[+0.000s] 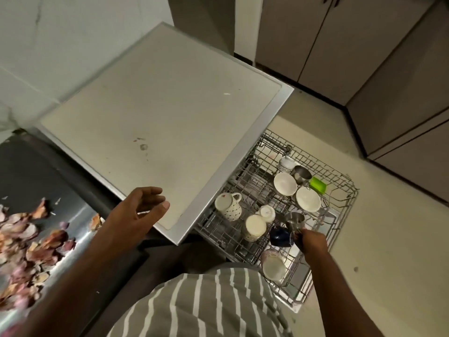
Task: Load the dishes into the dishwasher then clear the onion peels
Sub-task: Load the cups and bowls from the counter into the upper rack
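The dishwasher's wire rack is pulled out over the floor at lower right. In it sit a dotted white mug, a cream cup, two white bowls, a steel bowl, a dark blue cup and a pinkish cup. My right hand grips a small steel cup low over the rack beside the blue cup. My left hand hovers with relaxed fingers above the counter edge, holding nothing. Onion peels lie scattered on the steel surface at far left.
A white counter top covers the dishwasher in the middle. A green object lies at the rack's far side. Grey cabinet doors line the right and back. Beige floor lies beyond the rack.
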A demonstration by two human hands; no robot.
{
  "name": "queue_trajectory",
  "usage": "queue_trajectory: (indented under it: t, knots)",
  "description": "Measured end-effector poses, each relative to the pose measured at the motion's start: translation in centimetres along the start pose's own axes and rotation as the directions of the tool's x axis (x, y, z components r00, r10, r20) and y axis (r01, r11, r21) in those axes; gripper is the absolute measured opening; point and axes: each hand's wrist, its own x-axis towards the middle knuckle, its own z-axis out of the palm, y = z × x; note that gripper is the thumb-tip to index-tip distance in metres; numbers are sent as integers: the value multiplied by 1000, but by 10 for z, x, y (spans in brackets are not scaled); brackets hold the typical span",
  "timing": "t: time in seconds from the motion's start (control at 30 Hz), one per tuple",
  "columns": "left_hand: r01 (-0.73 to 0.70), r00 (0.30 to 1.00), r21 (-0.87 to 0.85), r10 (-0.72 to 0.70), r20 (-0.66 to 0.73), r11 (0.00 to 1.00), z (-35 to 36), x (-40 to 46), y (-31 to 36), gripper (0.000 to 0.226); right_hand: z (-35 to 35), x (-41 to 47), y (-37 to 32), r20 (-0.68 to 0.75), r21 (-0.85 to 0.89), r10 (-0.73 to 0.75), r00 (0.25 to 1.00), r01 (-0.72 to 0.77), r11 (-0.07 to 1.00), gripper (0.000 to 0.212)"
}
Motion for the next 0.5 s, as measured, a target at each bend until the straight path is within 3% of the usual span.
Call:
queue_trajectory:
  t: [0.17, 0.27, 0.37, 0.5]
  knots:
    - [37, 996, -30, -39, -77, 999, 2, -18, -9, 50, 22, 5, -16, 190, 234, 162, 968, -204, 951, 9]
    - [69, 988, -65, -77, -136, 995, 0, -30, -22, 48, 51, -9, -22, 362, 182, 262, 895, -343, 921, 17]
    - [90, 975, -106, -109, -194, 990, -2, -43, -34, 45, 82, -34, -30, 437, 147, 151, 887, -236, 961, 17]
    - [103, 956, -169, -144, -257, 980, -9, -64, -43, 40, 120, -90, -52, 415, 181, -206, 886, 141, 973, 23]
